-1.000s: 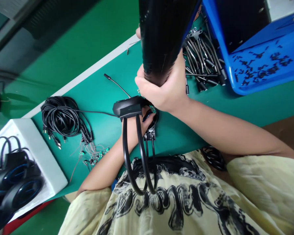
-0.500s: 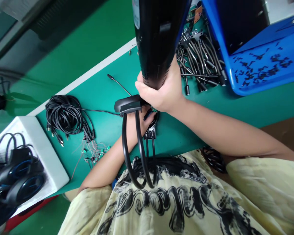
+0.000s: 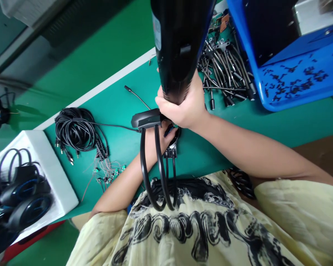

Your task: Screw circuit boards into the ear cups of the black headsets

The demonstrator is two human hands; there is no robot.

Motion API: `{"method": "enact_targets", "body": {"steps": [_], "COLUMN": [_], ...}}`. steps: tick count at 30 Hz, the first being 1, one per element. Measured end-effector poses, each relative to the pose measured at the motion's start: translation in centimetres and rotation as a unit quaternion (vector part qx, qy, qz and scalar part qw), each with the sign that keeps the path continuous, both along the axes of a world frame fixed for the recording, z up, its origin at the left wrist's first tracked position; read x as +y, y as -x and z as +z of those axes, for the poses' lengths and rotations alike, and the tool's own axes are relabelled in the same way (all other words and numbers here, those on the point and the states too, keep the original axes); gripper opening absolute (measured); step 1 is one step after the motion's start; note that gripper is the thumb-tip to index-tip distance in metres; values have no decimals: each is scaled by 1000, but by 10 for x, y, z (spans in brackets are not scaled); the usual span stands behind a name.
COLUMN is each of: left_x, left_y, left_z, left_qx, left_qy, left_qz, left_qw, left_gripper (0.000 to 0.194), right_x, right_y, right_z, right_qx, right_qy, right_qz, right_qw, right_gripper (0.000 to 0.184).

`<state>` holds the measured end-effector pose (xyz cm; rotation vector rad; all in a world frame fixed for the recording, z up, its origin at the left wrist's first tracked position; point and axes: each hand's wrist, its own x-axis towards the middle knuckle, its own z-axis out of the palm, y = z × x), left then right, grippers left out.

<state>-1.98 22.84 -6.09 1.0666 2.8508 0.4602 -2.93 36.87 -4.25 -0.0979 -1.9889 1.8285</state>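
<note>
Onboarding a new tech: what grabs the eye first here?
The large black object clasped by the right hand dominates top centre, close to the camera. At top right, a blue bin holds scattered small black parts. Left of centre, a coiled black cable lies on the green bench mat.

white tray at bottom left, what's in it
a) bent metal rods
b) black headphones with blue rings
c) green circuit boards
b, the black headphones lie in the white tray, their ear cups showing blue rings.
</note>
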Motion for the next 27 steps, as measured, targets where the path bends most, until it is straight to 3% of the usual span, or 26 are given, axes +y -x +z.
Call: {"method": "enact_targets", "body": {"steps": [4, 7, 10, 13, 16, 19, 22, 24, 27], "left_x": [-1, -3, -4, -5, -6, -7, -5, -3, -9], "left_y": [0, 0, 0, -1, -2, 0, 3, 3, -3], "left_z": [1, -2, -6, -11, -13, -12, -11, -9, -2], "left_qx": [-16, -42, -44, -34, -15, -18, -33, -30, -2], "left_qy": [-18, -21, -8, -13, -15, -10, -5, 1, -1], "left_qz": [-11, -11, -4, -8, -6, -15, -26, -24, -43], "left_qw": [1000, 999, 999, 999, 1000, 1000, 999, 999, 999], "left_gripper": [27, 28, 27, 26, 30, 30, 26, 26, 29], "right_x": [9, 30, 45, 44, 33, 24, 24, 25, 26], "right_y": [6, -7, -44, -89, -117, -118, -109, -106, -108], "right_z": [8, 12, 0, -24, -40, -42, -36, -28, -13], "right_qx": [92, 145, 32, -136, -157, -148, -145, -155, -166], "right_qy": [55, 116, 112, 97, 111, 108, 72, 11, -193], "right_qz": [3, 62, 188, 232, 230, 222, 223, 214, 164], "right_qw": [994, 981, 975, 958, 954, 958, 961, 964, 953], "right_gripper": [49, 56, 79, 71, 66, 66, 71, 76, 66]}}
